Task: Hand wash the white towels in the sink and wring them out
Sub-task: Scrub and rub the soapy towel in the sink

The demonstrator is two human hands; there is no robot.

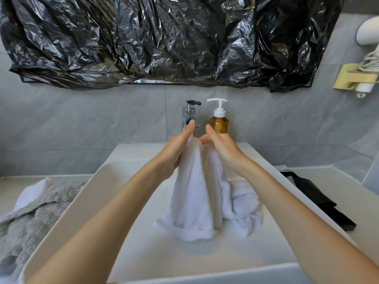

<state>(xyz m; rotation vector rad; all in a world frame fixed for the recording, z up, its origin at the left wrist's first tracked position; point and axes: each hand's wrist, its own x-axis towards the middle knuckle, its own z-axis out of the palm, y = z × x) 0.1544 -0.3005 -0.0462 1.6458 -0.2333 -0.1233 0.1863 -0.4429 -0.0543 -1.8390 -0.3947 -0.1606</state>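
Towel (pixel 192 193), white and fluffy, hung in soft folds over the sink (pixel 127 232). My left hand (pixel 174 150) and right hand (pixel 221 147) pinched its top edge.

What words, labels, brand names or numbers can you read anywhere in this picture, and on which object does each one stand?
None can be read.
The amber pump bottle shows no label.
The tap shows no readable mark.
The white towel held over the sink is plain.

Amber soap bottle (pixel 218 124) beside faucet (pixel 189 115)
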